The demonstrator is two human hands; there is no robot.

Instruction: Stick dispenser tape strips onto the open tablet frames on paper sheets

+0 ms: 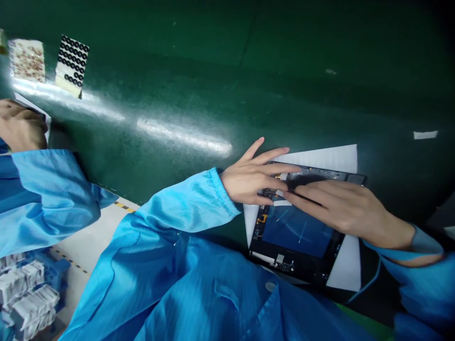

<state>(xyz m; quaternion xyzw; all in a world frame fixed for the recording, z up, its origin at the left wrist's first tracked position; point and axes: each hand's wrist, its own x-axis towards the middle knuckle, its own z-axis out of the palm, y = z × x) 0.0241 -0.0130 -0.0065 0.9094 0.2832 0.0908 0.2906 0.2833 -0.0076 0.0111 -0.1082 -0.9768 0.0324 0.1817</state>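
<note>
An opened tablet (296, 232) lies tilted on a white sheet (343, 270), its inside facing up, with a dark blue panel and small boards along its edges. My left hand (254, 177) rests on its upper left side with the fingers spread. The fingertips touch the edge near a small white strip (283, 202). Over the upper middle of the tablet is my right hand (348, 208), closed on a thin dark stick-like tool (308, 199). That tool's tip points at the parts beside my left fingertips; its exact kind is partly hidden by the fingers.
On the green table (199, 85) lie a sheet of black rings (73, 59) and a bag of small brownish parts (27, 60). At the left, a co-worker's hand (23, 125) is over another piece. A blue crate (60, 274) with white packets stands below. A cord (366, 284) runs near my right wrist.
</note>
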